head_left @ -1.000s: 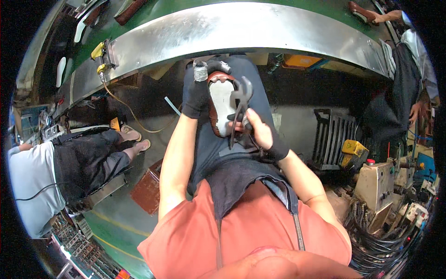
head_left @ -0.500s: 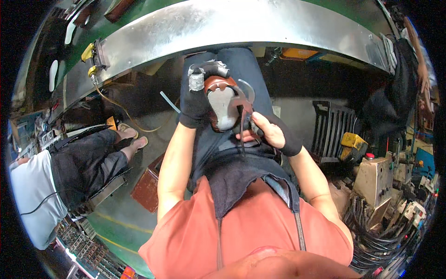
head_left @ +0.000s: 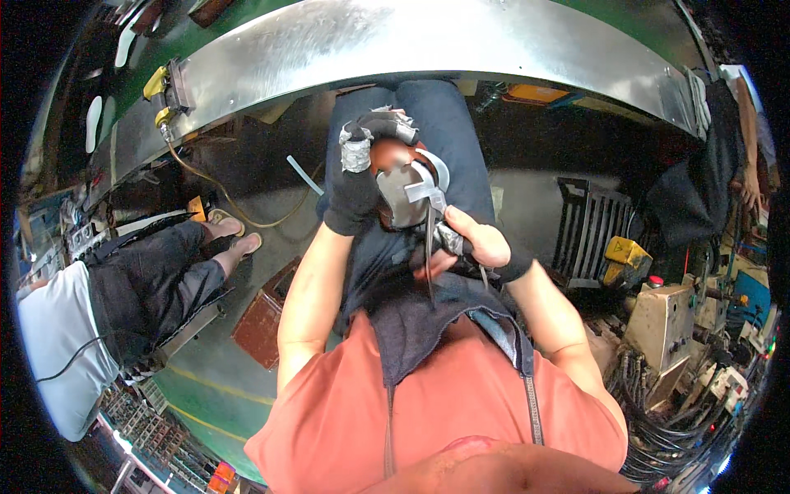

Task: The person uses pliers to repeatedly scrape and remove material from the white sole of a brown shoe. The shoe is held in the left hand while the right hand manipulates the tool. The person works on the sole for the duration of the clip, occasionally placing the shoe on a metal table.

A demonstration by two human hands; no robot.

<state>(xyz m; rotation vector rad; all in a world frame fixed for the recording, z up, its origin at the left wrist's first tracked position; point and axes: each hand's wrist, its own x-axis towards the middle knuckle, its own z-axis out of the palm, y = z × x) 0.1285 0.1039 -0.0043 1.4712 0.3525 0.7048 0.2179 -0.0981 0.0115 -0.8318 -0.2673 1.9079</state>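
Rounded brown-and-silver workpiece [head_left: 403,185] sits over the person's lap, above the dark blue trousers [head_left: 448,123], just under the curved sheet-metal bench edge [head_left: 428,41]. Looks like a moulded shell with a grey metallic face and a pale rim on its right side; exact kind can't be told. Left hand [head_left: 358,177], in a black glove with grey tape wrapped round the fingers, is closed around the piece's left and top side, gripping it steady. Right hand [head_left: 477,247], in a black fingerless glove, is clenched on a thin dark pointed tool [head_left: 430,247] whose upper end meets the grey face of the piece; long shaft runs down toward the apron [head_left: 428,329].

Progress, as a judgement: work on the piece is mid-way, tool is engaged at the right rim, the grey face looks partly trimmed or cleaned, rest of rim not clearly finished; hard to tell how much is left.

Around: yellow cable [head_left: 222,198] trails from a yellow fitting [head_left: 160,90] on the bench, brown tray [head_left: 263,321] on the green floor, another person [head_left: 107,305] seated at left, beige machine box [head_left: 666,325] and black cables at right
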